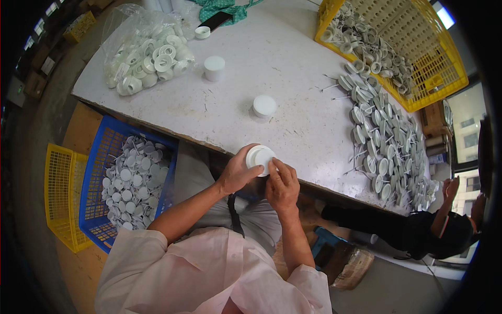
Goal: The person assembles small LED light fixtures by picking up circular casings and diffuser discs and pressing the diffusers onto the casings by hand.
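My left hand (236, 172) and my right hand (282, 186) together hold a small round white plastic cap (260, 157) just over the near edge of the white table (272, 68). The left fingers wrap its left side. The right fingertips press on its lower right rim. Two similar white cylinders stand on the table beyond, one near (264, 105) and one farther back (214, 68).
A blue crate (104, 157) of white round parts sits at my lower left beside a yellow crate (60, 193). A clear bag of white rings (146, 55) lies at the table's far left. Rows of white stemmed parts (384, 141) spread right, below a yellow basket (418, 47). Another person (418, 230) crouches at right.
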### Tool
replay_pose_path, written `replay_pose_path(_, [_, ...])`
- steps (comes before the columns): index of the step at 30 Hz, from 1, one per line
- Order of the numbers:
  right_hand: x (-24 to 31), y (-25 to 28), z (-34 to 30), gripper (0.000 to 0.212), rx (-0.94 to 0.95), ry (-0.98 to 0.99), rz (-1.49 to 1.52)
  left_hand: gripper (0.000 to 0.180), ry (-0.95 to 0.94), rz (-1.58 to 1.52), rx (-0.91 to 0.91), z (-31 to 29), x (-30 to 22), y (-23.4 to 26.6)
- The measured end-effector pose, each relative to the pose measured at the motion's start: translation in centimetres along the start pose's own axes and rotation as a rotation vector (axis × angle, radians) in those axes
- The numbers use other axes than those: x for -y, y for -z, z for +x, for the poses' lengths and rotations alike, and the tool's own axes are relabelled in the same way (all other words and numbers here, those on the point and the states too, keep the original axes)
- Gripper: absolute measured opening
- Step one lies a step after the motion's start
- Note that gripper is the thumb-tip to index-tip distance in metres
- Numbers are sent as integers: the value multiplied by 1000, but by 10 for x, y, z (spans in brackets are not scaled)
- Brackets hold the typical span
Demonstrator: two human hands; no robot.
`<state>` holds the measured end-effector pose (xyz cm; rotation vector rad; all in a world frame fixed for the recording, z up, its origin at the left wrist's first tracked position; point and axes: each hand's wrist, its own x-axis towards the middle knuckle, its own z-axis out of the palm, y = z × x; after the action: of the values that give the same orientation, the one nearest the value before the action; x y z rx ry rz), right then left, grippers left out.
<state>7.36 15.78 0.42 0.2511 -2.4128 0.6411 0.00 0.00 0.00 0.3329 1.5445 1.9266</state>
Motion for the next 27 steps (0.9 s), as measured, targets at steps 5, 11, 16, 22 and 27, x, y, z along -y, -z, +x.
replay_pose_path(5, [4, -3, 6, 57, -2, 65, -21, 54, -55, 83, -112, 6, -2, -3])
replay_pose_path(11, [8, -3, 7, 53, -1, 95, -50, 50, -36, 76, -154, 3, 0, -5])
replay_pose_path(16, [8, -3, 6, 51, -2, 100, -69, 49, -54, 115, -165, 2, 3, -5])
replay_pose_path(22, [2, -9, -3, 43, -20, 130, -64, 42, -187, 233, -192, 3, 12, -5])
replay_pose_path(27, [4, -6, 0, 39, -22, 178, -54, 40, -221, 276, -183, 0, 13, 0])
